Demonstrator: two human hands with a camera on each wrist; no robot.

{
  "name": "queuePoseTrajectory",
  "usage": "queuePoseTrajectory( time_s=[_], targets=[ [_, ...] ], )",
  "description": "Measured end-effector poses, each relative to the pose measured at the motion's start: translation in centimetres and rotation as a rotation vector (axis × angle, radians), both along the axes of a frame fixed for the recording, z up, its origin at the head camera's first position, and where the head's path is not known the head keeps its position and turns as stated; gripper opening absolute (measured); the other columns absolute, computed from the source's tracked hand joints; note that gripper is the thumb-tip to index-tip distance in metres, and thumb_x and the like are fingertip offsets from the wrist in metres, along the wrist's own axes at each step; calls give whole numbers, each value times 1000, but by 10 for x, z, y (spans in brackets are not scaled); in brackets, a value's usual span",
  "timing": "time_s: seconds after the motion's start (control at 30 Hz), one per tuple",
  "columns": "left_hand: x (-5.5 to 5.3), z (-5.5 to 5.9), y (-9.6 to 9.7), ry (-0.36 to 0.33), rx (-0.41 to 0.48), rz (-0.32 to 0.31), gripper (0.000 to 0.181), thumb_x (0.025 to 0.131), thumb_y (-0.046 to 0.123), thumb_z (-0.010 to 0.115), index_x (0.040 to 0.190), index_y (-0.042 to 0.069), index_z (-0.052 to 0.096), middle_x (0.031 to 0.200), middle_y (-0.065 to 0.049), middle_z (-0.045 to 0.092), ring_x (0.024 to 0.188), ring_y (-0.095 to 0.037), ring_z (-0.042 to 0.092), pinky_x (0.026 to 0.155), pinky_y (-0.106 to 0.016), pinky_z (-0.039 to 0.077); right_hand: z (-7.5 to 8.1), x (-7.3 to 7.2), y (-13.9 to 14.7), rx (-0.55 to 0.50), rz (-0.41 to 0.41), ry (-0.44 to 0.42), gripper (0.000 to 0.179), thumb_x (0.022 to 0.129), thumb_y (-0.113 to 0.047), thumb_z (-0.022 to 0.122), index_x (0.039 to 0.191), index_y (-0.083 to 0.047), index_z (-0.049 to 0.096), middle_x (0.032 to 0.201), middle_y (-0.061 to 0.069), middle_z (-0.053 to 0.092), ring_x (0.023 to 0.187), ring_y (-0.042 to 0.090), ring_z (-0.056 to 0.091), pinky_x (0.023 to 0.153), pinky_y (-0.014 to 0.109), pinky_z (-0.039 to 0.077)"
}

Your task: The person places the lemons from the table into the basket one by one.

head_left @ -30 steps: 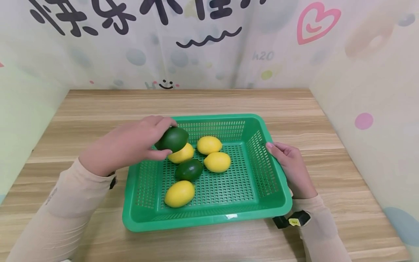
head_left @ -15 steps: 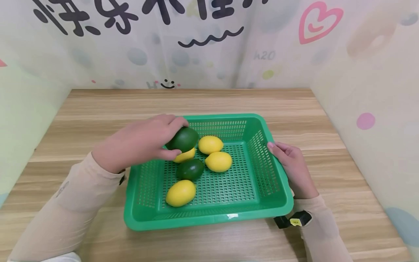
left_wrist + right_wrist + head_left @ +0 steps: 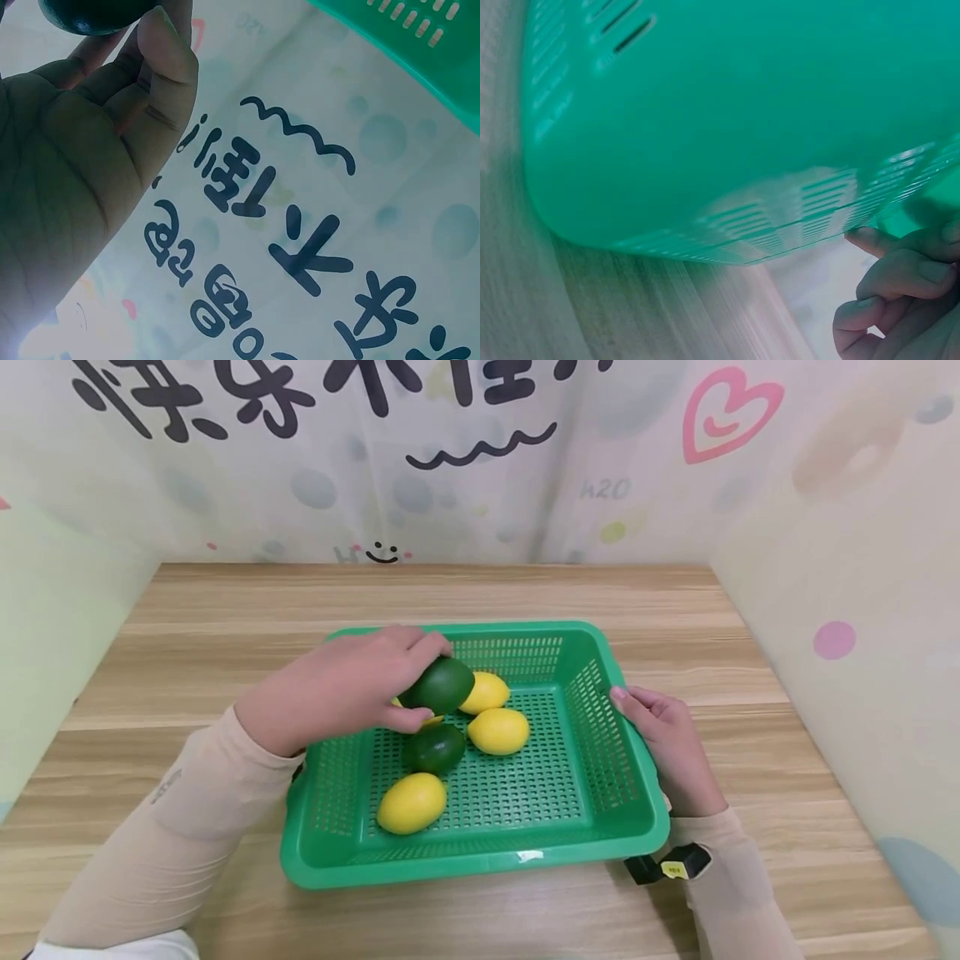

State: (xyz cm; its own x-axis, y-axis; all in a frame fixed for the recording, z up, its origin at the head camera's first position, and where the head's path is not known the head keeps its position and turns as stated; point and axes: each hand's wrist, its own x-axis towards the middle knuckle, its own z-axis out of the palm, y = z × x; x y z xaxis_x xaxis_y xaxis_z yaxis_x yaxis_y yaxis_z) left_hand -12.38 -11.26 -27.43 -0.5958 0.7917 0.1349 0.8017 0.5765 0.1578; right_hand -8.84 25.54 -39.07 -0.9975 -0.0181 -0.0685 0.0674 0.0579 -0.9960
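Note:
In the head view my left hand (image 3: 352,685) pinches a dark green avocado (image 3: 442,687) between thumb and fingers, above the back left of a green plastic basket (image 3: 480,870). A second avocado (image 3: 433,749) lies on the basket floor just below. Yellow lemons lie around it: one in front (image 3: 412,804), one to the right (image 3: 499,732) and one behind (image 3: 487,693). Another lemon is mostly hidden under my left hand. My right hand (image 3: 671,743) grips the basket's right rim, thumb on top. The left wrist view shows the held avocado (image 3: 97,13) at its top edge.
The basket stands on a wood-grain table (image 3: 435,593). A printed wall sheet (image 3: 480,510) hangs behind the table's back edge. Side walls (image 3: 840,577) flank the table. A black device (image 3: 684,862) is strapped to my right wrist.
My left hand has carried the avocado to the right over the basket, now partly covering the rear lemon. My right hand has kept its grip on the rim; the basket has not moved.

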Motion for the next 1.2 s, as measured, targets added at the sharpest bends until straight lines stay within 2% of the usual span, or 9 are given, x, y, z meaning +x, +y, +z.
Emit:
queuePoseTrajectory(
  time_s=[0.2,0.5,0.77,1.0,1.2],
  targets=[
    [-2,-3,7,0,-9,-20,45,84,23,81,117,4,59,98,-6,63,79,-20,57,69,-31,51,-1,0,1,-3,14,6,50,106,-32,60,128,12,63,91,13,78,73,22,77,62,37,62],
    [-2,-5,14,29,-34,-54,44,83,23,82,114,4,58,92,-4,62,78,-20,56,69,-33,49,-1,0,0,-7,11,1,50,105,-32,61,127,13,63,91,14,77,72,22,77,61,37,62],
    [-2,-8,21,43,-70,-81,49,85,27,83,120,1,59,101,-7,66,82,-21,59,70,-35,51,0,0,-1,-9,7,6,50,106,-31,60,128,13,62,92,15,77,73,22,77,62,36,62],
    [-1,-11,28,58,-67,-116,47,82,28,84,113,4,57,91,-3,63,74,-19,56,66,-33,51,2,0,-2,-12,13,4,52,105,-33,61,130,13,61,94,16,77,75,23,77,63,37,62],
    [0,-13,35,37,-118,-116,44,83,29,81,111,6,55,86,0,59,75,-16,53,63,-32,46,1,1,-1,-13,18,-6,52,105,-33,61,130,13,61,93,15,77,75,22,77,63,37,62]
  ],
)
